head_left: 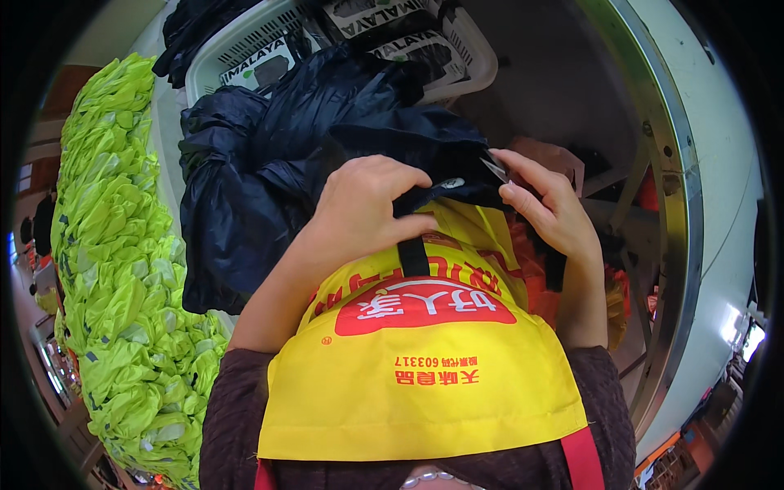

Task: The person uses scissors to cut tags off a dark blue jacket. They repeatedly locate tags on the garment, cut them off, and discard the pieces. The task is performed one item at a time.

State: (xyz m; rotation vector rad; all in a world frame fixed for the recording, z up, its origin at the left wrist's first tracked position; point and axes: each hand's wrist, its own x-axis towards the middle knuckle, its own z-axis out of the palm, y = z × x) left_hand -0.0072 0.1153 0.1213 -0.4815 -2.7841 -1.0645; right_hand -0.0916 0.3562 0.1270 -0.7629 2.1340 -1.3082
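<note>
A dark navy garment [310, 106] of thin, shiny cloth lies bunched in front of me. My left hand [367, 200] pinches its near edge between thumb and fingers. Below that hand a short black strap [414, 257] hangs over my yellow apron [425, 400]. Beside my left fingertips, a small pale oval tag [452, 184] shows on the dark cloth. In my right hand [551, 200] are small thread snips [495, 167], their pointed metal blades reaching toward the cloth's right end. The rest of the snips is hidden by my fingers.
A long heap of bright yellow-green garments [131, 269] runs down the left side. Beyond the navy cloth stands a white plastic basket [482, 61] with black-and-white printed packages. At right, a metal-edged table [682, 163] curves past my right arm.
</note>
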